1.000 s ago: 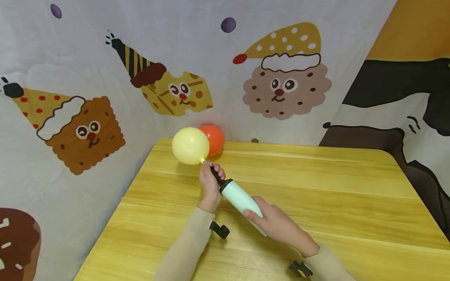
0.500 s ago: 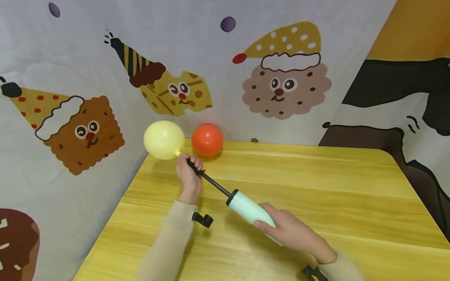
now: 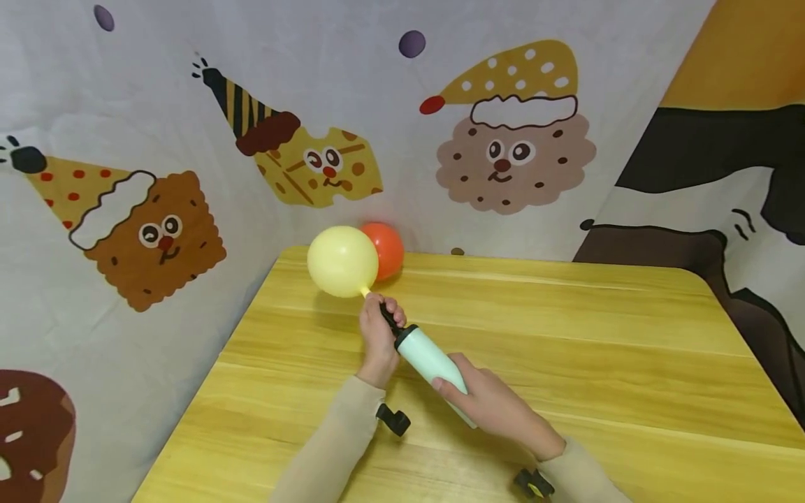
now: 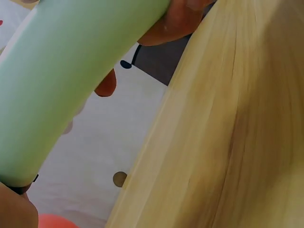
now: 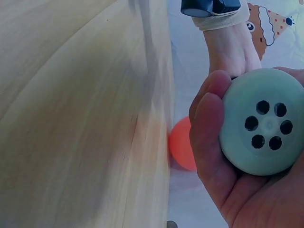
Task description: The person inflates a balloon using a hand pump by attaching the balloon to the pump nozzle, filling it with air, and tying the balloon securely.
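Observation:
My left hand (image 3: 377, 339) grips the black end of a mint-green hand balloon pump (image 3: 429, 358), with the neck of an inflated yellow balloon (image 3: 340, 261) at its fingertips. Around the green barrel curls my right hand (image 3: 499, 409), near its rear. No rod shows between the black end and the barrel. The barrel crosses the left wrist view diagonally, close to the lens. In the right wrist view, the pump's round end cap (image 5: 270, 152) has several dark holes, and the right hand's fingers wrap its side. The nozzle inside the balloon neck is hidden.
A red-orange balloon (image 3: 390, 250) lies at the table's far edge, partly behind the yellow one. The wood-grain table (image 3: 597, 349) meets a white cloth backdrop (image 3: 251, 230) printed with cartoon snacks. Black camera mounts (image 3: 393, 420) sit on both wrists.
Half a second ago my hands were farther apart and the pump rod was drawn out. Now the rod is pushed in, with the yellow balloon moved right, overlapping the red one.

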`<move>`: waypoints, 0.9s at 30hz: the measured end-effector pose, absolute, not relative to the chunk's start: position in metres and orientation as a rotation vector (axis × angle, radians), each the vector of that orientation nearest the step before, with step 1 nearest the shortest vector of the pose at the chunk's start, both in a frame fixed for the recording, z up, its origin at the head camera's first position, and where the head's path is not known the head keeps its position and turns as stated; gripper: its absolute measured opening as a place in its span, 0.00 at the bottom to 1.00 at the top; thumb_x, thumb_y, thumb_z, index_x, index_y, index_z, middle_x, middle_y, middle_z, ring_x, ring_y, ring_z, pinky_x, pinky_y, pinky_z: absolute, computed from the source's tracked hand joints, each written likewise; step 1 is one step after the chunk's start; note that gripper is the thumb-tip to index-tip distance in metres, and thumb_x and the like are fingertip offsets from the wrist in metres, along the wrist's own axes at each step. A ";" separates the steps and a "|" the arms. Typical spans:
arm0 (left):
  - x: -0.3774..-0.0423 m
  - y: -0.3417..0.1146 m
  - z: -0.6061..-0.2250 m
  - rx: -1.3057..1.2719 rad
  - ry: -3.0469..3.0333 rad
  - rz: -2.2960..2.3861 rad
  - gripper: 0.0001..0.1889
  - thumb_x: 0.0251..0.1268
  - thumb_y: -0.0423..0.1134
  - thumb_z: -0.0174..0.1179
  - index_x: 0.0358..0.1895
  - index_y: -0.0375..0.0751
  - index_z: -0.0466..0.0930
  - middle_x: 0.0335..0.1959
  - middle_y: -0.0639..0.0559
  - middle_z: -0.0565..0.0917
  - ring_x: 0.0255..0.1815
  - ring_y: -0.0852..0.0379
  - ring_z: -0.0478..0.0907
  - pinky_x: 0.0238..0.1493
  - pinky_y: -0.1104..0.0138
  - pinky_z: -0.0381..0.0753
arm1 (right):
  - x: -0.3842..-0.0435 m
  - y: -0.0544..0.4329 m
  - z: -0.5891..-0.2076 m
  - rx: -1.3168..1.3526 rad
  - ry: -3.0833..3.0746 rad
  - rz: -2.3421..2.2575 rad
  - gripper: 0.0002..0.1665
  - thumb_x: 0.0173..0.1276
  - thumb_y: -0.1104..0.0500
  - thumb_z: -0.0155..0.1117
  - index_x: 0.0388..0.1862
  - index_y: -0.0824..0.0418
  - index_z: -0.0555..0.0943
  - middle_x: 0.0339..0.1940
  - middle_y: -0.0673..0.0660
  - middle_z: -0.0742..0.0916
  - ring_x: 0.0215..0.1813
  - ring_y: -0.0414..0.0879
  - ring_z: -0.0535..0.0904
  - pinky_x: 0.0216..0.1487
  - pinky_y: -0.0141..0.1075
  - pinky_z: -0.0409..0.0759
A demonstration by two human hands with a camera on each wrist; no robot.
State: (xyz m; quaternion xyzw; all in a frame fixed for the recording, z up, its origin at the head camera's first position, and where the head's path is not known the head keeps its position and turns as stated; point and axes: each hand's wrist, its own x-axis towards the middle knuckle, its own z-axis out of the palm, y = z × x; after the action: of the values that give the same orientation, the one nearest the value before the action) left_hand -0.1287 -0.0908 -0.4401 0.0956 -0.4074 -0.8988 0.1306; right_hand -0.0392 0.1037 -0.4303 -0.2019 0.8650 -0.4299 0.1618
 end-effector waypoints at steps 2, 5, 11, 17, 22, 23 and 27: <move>-0.128 -0.089 -0.440 0.273 -1.187 -2.615 0.15 0.85 0.39 0.38 0.32 0.42 0.65 0.21 0.55 0.68 0.17 0.63 0.66 0.19 0.74 0.67 | -0.039 0.104 -0.431 -0.570 2.465 -1.234 0.37 0.81 0.37 0.54 0.73 0.64 0.68 0.35 0.53 0.85 0.25 0.41 0.80 0.22 0.38 0.80; -0.128 -0.089 -0.436 0.248 -1.169 -2.606 0.16 0.87 0.42 0.37 0.34 0.43 0.64 0.21 0.55 0.69 0.16 0.63 0.66 0.19 0.74 0.66 | -0.039 0.105 -0.431 -0.570 2.448 -1.257 0.36 0.81 0.38 0.54 0.73 0.62 0.68 0.35 0.54 0.85 0.25 0.42 0.80 0.22 0.38 0.81; -0.138 -0.103 -0.417 0.169 -1.093 -2.593 0.17 0.89 0.41 0.33 0.34 0.44 0.63 0.21 0.55 0.68 0.15 0.63 0.66 0.16 0.75 0.66 | -0.037 0.120 -0.425 -0.547 2.305 -1.357 0.33 0.82 0.41 0.54 0.76 0.57 0.66 0.36 0.58 0.84 0.25 0.48 0.81 0.21 0.45 0.83; -0.155 -0.137 -0.407 0.168 -0.923 -2.547 0.16 0.86 0.35 0.36 0.32 0.43 0.65 0.20 0.54 0.69 0.15 0.63 0.66 0.15 0.76 0.66 | -0.026 0.157 -0.421 -0.614 2.262 -1.288 0.29 0.84 0.45 0.52 0.77 0.55 0.66 0.47 0.57 0.85 0.38 0.50 0.83 0.29 0.40 0.83; -0.153 -0.139 -0.413 0.227 -0.912 -2.563 0.16 0.86 0.36 0.36 0.31 0.42 0.64 0.20 0.54 0.69 0.15 0.62 0.65 0.16 0.75 0.65 | -0.022 0.167 -0.427 -0.690 2.286 -1.254 0.27 0.84 0.47 0.52 0.75 0.56 0.67 0.46 0.53 0.85 0.38 0.44 0.83 0.32 0.38 0.83; -0.152 -0.135 -0.414 0.227 -0.933 -2.568 0.16 0.86 0.36 0.36 0.32 0.43 0.64 0.20 0.54 0.69 0.15 0.62 0.65 0.16 0.75 0.65 | -0.022 0.164 -0.428 -0.704 2.297 -1.255 0.28 0.84 0.47 0.52 0.75 0.57 0.67 0.45 0.53 0.85 0.38 0.42 0.83 0.33 0.37 0.82; -0.149 -0.114 -0.414 0.172 -1.041 -2.574 0.18 0.88 0.39 0.34 0.31 0.43 0.64 0.20 0.55 0.68 0.15 0.64 0.64 0.16 0.76 0.64 | -0.020 0.144 -0.432 -0.690 2.336 -1.287 0.29 0.84 0.47 0.52 0.75 0.61 0.66 0.43 0.53 0.85 0.37 0.40 0.82 0.34 0.36 0.82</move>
State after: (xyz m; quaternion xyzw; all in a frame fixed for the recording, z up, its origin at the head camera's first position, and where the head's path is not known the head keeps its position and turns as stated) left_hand -0.1486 -0.1140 -0.4136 0.0609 -0.3682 -0.9103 0.1789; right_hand -0.0199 0.1437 -0.4315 -0.2459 0.8322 -0.4584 0.1921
